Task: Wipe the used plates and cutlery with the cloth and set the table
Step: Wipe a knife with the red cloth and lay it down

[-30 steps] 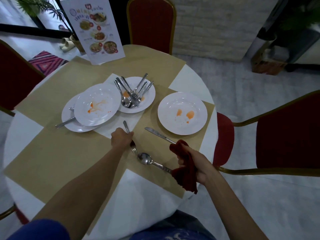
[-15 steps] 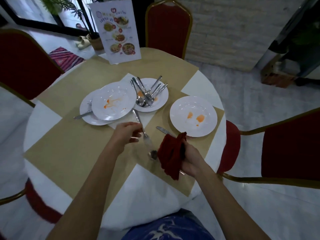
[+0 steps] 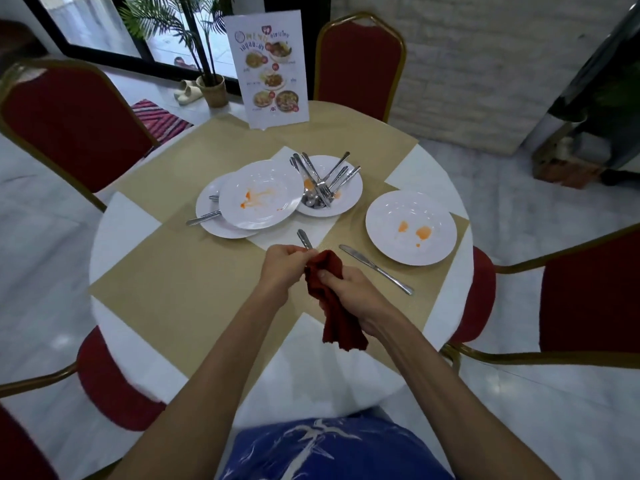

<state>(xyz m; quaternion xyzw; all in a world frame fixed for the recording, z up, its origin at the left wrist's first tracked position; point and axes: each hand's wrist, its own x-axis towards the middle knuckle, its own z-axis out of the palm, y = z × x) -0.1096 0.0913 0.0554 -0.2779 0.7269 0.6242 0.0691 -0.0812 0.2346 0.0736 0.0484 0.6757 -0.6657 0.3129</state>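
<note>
Fingers of the left hand (image 3: pixel 282 268) pinch a slim shiny steel cutlery handle (image 3: pixel 304 239), rounded tip pointing away from me; right hand (image 3: pixel 349 294) fingers bunch a soft dark-red cloth (image 3: pixel 334 317) round its hidden end. All held over the woven tan placemat (image 3: pixel 180 282), near edge of the round white surface (image 3: pixel 123 223), open mat to the left.

One head cam, wide-angle, facing fwd & down.
Sits close above the round bench (image 3: pixel 194 285), most of top in frame; forearms (image 3: pixel 214 358) enter from bottom edge, left hand (image 3: pixel 282 268) & right hand (image 3: pixel 349 289) meet near centre. Far chair (image 3: pixel 356 64) at top, floor (image 3: pixel 519 202) round the edges.
</note>
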